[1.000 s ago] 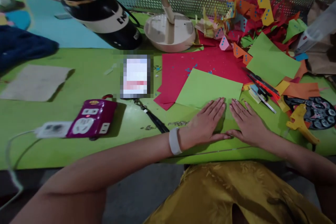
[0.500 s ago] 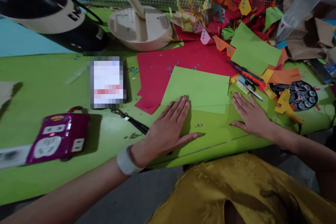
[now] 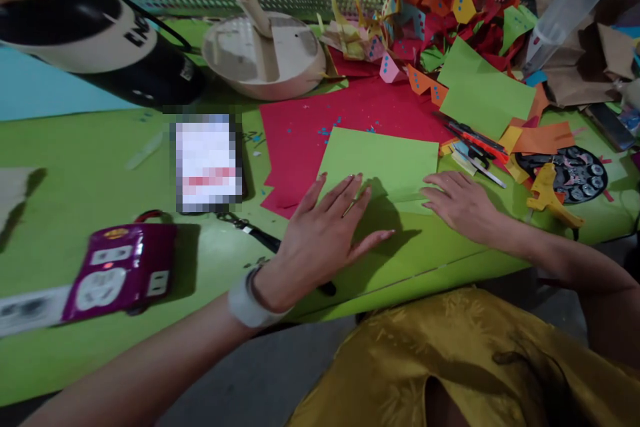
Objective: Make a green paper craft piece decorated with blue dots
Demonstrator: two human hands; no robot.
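A light green sheet of paper lies partly over a larger red sheet on the green table. My left hand is open, fingers spread, over the green sheet's near left corner; its shadow falls on the sheet and table beside it. At the near right corner of the same sheet is my right hand, with its fingers stretched over the edge and its thumb hidden. Neither hand grips anything.
Scissors, a yellow glue gun and another green sheet lie to the right. Cut coloured papers and a pan stand behind. A phone and a purple device lie left.
My left hand has lifted a little and its fingers have spread. My right hand has shifted left onto the green sheet's near right corner.
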